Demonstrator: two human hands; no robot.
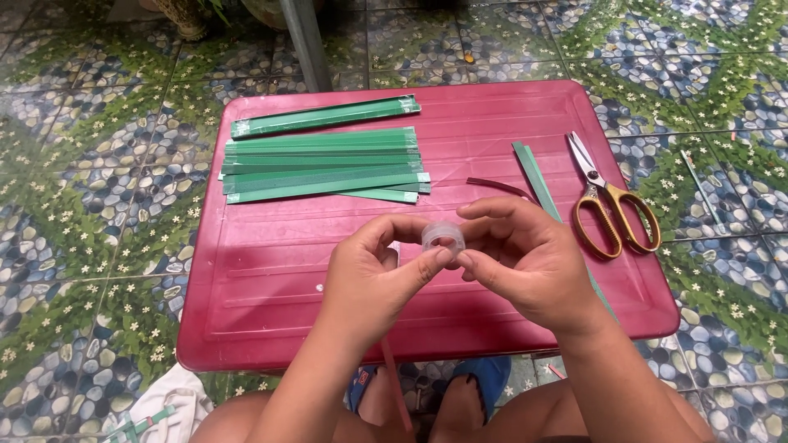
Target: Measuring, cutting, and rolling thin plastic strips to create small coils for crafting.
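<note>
The left hand [373,267] and the right hand [517,258] meet over a red plastic board [271,279]. Between them is a small clear roll of tape [443,236]. Both hands pinch it. The left thumb presses on its near side, and the right fingers curl round its far side. So both hands are closed on the roll, and it sits up off the board, right between the fingertips.

Past the left hand, farther away, lies a pile of green paper strips [324,168]. One more green strip [324,116] lies alone beyond the pile. Just past the right hand there is a thin green strip [533,176] and a short dark red strip [497,186]. To the right of the right hand lie scissors [607,201] with gold handles, on the board. The board rests on a pebble-pattern floor [90,205].
</note>
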